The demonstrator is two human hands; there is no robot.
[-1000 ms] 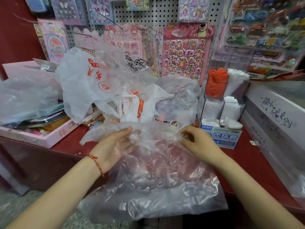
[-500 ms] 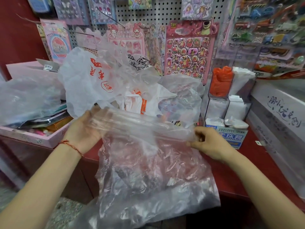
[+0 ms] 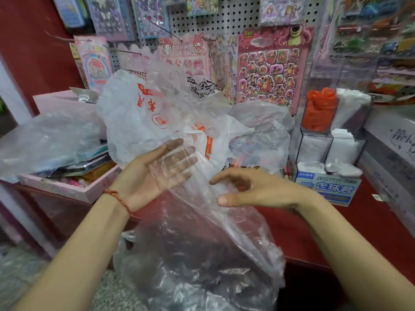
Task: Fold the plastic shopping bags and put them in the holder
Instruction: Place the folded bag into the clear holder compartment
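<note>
Since half a second ago the left hand (image 3: 155,173) has turned palm up and the right hand (image 3: 258,189) has let go of the clear bag (image 3: 202,254). A pink tray (image 3: 67,191) sits left on the table (image 3: 370,232). Left fingers lie straight, slightly spread, under the bag, which drapes over the table's front edge. Right fingers curl loosely, gripping nothing. The holder (image 3: 314,145) stands far right, below a pegboard (image 3: 235,16).

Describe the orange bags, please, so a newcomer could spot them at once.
Find the white perforated pegboard hung with sticker sheets; below its right end stands a clear acrylic compartment holder on the red counter. The orange plastic bags fill its upper left compartment; the other compartments hold white bags.
</note>
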